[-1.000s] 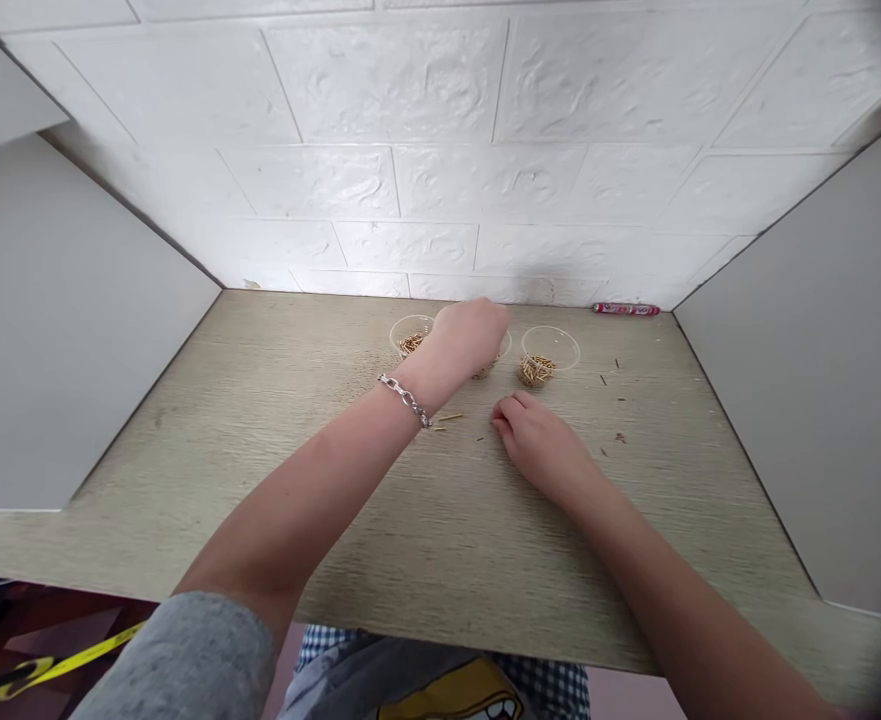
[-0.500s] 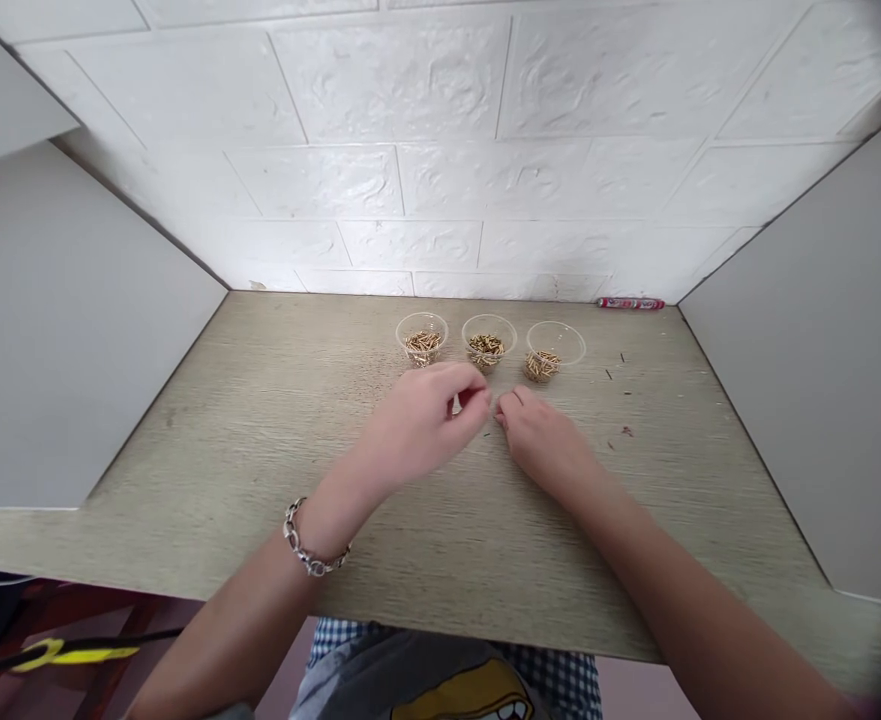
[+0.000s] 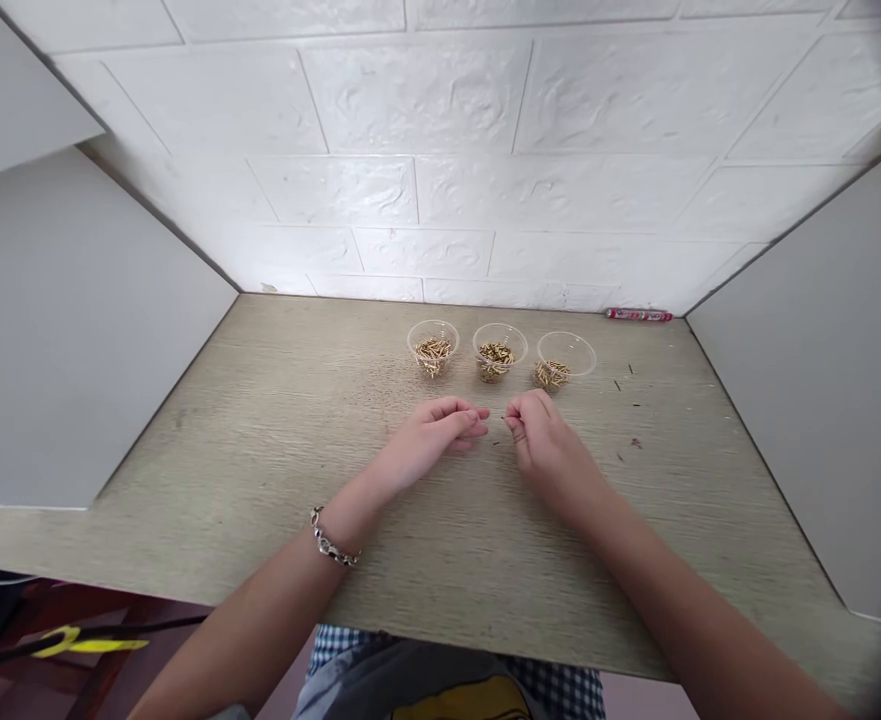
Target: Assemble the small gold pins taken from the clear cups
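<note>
Three clear plastic cups (image 3: 500, 350) of gold-coloured pins (image 3: 494, 362) are kept within reach along the bench (image 3: 275, 420), the left hand (image 3: 429, 437) being rested with fingers relaxed and the right hand (image 3: 549, 447) held with fingers pinched, though whether anything is grasped cannot be told.

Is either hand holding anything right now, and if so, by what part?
The right hand has its fingertips pinched together, but anything there is too small to tell. The left hand shows nothing held.
</note>
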The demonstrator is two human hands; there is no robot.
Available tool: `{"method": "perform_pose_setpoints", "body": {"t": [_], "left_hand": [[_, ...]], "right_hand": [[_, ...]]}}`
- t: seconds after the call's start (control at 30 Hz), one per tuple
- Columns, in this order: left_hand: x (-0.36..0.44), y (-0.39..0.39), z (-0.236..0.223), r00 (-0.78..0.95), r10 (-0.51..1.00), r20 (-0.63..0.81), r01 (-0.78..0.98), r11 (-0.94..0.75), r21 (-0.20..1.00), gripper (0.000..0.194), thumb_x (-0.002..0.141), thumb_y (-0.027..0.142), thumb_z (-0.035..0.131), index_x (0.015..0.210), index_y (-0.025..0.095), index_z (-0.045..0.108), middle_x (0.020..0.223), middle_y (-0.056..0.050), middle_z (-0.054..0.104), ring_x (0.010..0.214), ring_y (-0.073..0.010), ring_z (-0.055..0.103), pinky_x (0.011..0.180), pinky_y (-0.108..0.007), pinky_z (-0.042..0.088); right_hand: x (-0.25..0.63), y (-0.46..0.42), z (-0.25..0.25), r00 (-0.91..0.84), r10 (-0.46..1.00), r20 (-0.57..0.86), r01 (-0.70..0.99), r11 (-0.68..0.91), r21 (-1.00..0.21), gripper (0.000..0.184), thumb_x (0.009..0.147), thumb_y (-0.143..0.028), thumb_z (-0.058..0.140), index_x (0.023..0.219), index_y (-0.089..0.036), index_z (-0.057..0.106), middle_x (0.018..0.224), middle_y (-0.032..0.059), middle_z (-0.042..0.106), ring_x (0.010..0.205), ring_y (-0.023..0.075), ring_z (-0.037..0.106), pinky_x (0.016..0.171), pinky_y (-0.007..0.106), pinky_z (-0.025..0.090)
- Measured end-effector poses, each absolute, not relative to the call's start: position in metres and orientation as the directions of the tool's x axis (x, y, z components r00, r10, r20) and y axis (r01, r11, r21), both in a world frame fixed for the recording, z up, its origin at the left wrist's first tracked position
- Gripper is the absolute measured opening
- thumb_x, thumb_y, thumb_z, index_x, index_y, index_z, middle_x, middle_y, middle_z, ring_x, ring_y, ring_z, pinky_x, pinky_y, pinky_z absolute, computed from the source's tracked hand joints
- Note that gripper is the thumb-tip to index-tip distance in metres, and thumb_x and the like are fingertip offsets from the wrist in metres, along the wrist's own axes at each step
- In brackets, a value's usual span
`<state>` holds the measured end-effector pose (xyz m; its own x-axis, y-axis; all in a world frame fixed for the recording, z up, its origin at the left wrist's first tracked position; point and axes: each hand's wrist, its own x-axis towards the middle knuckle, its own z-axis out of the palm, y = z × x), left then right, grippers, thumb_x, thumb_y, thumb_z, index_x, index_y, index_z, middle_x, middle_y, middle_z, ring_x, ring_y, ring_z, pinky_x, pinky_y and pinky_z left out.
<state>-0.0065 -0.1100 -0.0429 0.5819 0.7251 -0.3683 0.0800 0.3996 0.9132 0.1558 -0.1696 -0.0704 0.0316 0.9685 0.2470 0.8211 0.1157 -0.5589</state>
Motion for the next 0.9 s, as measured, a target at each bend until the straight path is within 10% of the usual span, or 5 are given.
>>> {"method": "perform_pose_setpoints", "body": {"t": [0.57, 0.83, 0.9], "left_hand": [[-0.007, -0.116, -0.045, 0.622, 0.701, -0.349, -0.134, 0.534, 0.835, 0.014, 0.078, 0.027, 0.059, 0.075, 0.013, 0.058, 0.092, -0.005, 0.065, 0.079, -0.0105, 0.061, 0.073, -0.023, 0.044], [-0.007, -0.115, -0.046, 0.625, 0.69, -0.365, -0.15, 0.565, 0.812, 0.017, 0.077, 0.03, 0.061, 0.074, 0.014, 0.056, 0.09, -0.004, 0.066, 0.081, -0.0123, 0.061, 0.076, -0.026, 0.042], [-0.007, -0.115, -0.045, 0.647, 0.667, -0.37, -0.166, 0.596, 0.785, 0.017, 0.077, 0.031, 0.061, 0.076, 0.015, 0.055, 0.089, -0.004, 0.066, 0.082, -0.0131, 0.061, 0.077, -0.026, 0.042]], "right_hand": [[0.146, -0.176, -0.066, 0.055, 0.943, 0.328, 0.831, 0.139, -0.538, 0.015, 0.092, -0.029, 0.037, 0.088, -0.018, 0.047, 0.079, 0.003, 0.055, 0.068, 0.0145, 0.051, 0.059, 0.025, 0.036], [0.151, -0.179, -0.062, -0.133, 0.856, 0.5, 0.967, 0.223, -0.125, 0.026, 0.09, -0.024, 0.041, 0.068, -0.017, 0.052, 0.061, 0.0015, 0.053, 0.057, 0.0127, 0.046, 0.052, 0.027, 0.027], [0.15, -0.181, -0.058, -0.118, 0.826, 0.552, 0.941, 0.27, -0.202, 0.024, 0.088, -0.023, 0.044, 0.066, -0.018, 0.053, 0.06, 0.001, 0.053, 0.057, 0.012, 0.046, 0.054, 0.026, 0.03]]}}
